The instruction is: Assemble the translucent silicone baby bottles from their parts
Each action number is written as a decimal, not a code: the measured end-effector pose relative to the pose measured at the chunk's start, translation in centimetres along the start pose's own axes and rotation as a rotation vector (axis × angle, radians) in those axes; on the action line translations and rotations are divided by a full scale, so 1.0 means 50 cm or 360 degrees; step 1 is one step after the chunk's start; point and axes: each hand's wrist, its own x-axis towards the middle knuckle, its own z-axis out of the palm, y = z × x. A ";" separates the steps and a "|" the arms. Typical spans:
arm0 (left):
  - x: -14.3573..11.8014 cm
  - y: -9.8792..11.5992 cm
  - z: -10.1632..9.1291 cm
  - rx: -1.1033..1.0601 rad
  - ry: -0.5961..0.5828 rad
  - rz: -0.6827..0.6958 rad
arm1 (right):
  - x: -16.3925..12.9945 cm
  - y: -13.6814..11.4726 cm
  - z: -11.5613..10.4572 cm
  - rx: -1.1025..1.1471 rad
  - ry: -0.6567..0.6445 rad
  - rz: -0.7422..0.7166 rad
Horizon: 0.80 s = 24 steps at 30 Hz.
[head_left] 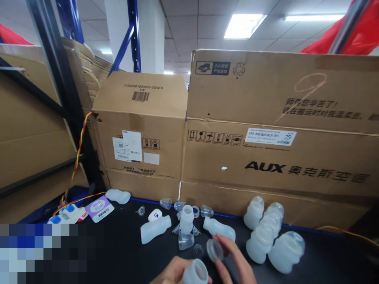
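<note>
Left hand [173, 272] gripped a translucent white silicone bottle body [195, 273], low at the frame's bottom edge. Right hand [233, 262] pinched a clear round plastic cap [214, 250] just above its mouth. Fitting step, apparently; next called for aligning cap squarely over opening.

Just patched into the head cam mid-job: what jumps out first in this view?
The big cardboard box printed AUX fills the right back of the black table, with a smaller box to its left. In front lie scattered translucent bottles, with a cluster at the right. At the bottom edge, the left hand holds a white bottle and the right hand pinches a clear round cap.
</note>
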 end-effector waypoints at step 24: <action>0.029 -0.064 0.009 0.0554 0.0562 0.0542 | 0.009 0.004 0.008 -0.0391 -0.0259 -0.0016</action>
